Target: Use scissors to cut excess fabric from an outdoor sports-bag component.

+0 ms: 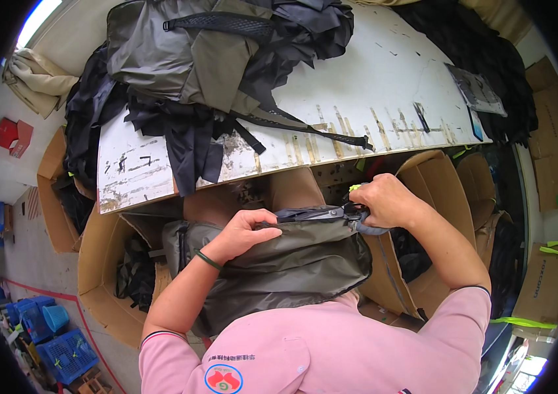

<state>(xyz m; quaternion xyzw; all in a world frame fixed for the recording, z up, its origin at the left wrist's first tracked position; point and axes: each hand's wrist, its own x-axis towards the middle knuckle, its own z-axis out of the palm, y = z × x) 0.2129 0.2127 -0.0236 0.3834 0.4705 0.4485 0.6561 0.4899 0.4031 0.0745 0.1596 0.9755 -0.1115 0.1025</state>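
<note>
A dark olive-grey fabric bag (285, 269) lies across my lap, its upper edge near the front of the table. My left hand (246, 233) pinches that edge, thumb against fingers. My right hand (387, 202) is closed around the handles of what look like scissors (333, 213), whose grey blades point left along the bag's edge, towards my left hand. A small yellow-green bit shows at the right fingertips; what it belongs to is unclear. Fingers partly hide the handles.
A white worktable (384, 79) with tape-marked edge stands ahead. On it lie a grey backpack (174, 59) with hanging straps and black fabric (469, 46). Open cardboard boxes (108, 262) flank me on both sides. Blue crates (68, 354) stand on the floor at left.
</note>
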